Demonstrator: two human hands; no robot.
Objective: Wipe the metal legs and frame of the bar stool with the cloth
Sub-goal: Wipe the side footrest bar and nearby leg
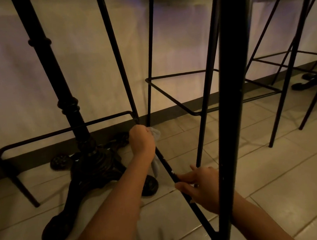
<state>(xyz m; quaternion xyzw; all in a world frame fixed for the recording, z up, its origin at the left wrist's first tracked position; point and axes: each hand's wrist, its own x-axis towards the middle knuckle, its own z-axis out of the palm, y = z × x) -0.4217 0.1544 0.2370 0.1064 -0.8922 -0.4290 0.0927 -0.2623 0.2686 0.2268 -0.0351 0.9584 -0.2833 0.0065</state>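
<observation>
The black metal bar stool (pixel 227 72) stands right in front of me, its near leg filling the middle of the view. My left hand (pixel 141 139) grips a pale cloth (pixel 155 134) around the stool's footrest bar (pixel 167 168), near where that bar meets the far leg. A tail of the cloth hangs below the wrist. My right hand (pixel 198 186) holds the same bar lower down, fingers and thumb curled round it.
An ornate black cast-iron table pedestal (pixel 81 140) with spread feet stands to the left. Other thin-framed black stools (pixel 289 65) stand behind and to the right. A pale wall with a dark skirting board (pixel 39 153) runs behind. The floor is light tile.
</observation>
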